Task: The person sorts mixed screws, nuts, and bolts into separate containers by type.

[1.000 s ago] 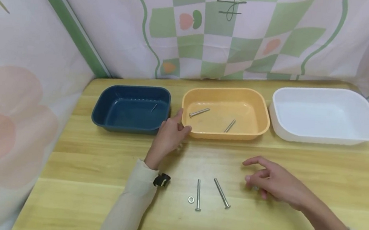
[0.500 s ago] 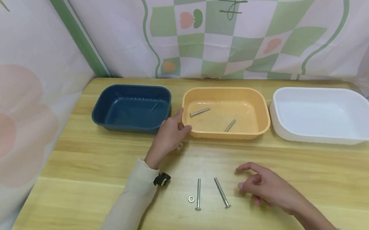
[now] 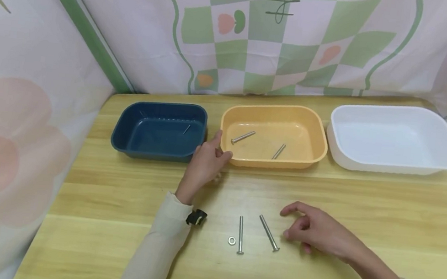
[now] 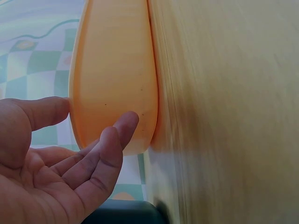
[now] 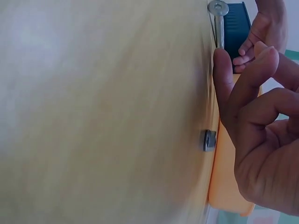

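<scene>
My left hand [image 3: 206,160] touches the left front corner of the orange tray [image 3: 272,164]. In the left wrist view the thumb meets the tray's rim and the other fingers lie loosely by its outer wall. Hovering right of two long bolts, my right hand [image 3: 322,231] holds nothing, its fingers loosely bent. The right bolt [image 3: 269,233] lies slanted close to the thumb; the left bolt [image 3: 241,236] has a small metal ring [image 3: 231,241] beside it. A dark nut [image 5: 209,140] shows on the table in the right wrist view; the right hand hides it in the head view.
Two bolts, one left [image 3: 243,137] and one right [image 3: 278,151], lie inside the orange tray. Left of it stands a dark blue tray [image 3: 155,156] with a thin metal piece [image 3: 186,129]; a white tray [image 3: 394,169] stands right. Printed cloth [image 3: 259,47] hangs behind the wooden table [image 3: 113,237].
My right hand has moved left and slightly nearer the person, closer to the right bolt, and now covers the nut in the head view. My left hand stays at the orange tray.
</scene>
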{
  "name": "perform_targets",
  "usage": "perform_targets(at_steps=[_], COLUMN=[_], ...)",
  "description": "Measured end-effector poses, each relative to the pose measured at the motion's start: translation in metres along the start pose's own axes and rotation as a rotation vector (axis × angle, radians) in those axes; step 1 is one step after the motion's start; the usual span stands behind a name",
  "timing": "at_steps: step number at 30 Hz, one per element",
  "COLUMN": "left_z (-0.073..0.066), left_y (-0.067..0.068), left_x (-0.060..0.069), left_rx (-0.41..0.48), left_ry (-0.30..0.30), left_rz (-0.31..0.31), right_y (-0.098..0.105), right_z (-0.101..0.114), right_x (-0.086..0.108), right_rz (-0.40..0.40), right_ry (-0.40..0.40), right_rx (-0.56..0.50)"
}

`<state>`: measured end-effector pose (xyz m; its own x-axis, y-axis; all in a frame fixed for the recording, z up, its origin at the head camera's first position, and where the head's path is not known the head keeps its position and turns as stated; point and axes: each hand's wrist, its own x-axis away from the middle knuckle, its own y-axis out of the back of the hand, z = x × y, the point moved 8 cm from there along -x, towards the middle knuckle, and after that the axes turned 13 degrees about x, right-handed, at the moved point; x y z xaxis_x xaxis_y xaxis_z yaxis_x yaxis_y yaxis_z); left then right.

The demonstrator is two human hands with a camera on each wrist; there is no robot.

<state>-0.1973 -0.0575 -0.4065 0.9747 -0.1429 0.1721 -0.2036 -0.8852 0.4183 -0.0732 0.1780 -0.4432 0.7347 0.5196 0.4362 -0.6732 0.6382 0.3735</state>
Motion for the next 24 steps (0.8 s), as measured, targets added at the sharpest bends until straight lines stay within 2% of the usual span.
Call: perform_targets(at_steps=[8,24], left_z=[0.0,0.0], left_y=[0.001,0.0], left_x=[0.0,0.0], left_rx=[-0.007,-0.003], left_ry=[-0.012,-0.017], left_rz=[0.001,0.006], right_y=[-0.006,-0.015], right_z=[0.007,0.023], right_x=[-0.005,-0.013], right_rz=[0.002,-0.124], right_ry=[0.003,-0.004], right_rx=[0.047,0.262])
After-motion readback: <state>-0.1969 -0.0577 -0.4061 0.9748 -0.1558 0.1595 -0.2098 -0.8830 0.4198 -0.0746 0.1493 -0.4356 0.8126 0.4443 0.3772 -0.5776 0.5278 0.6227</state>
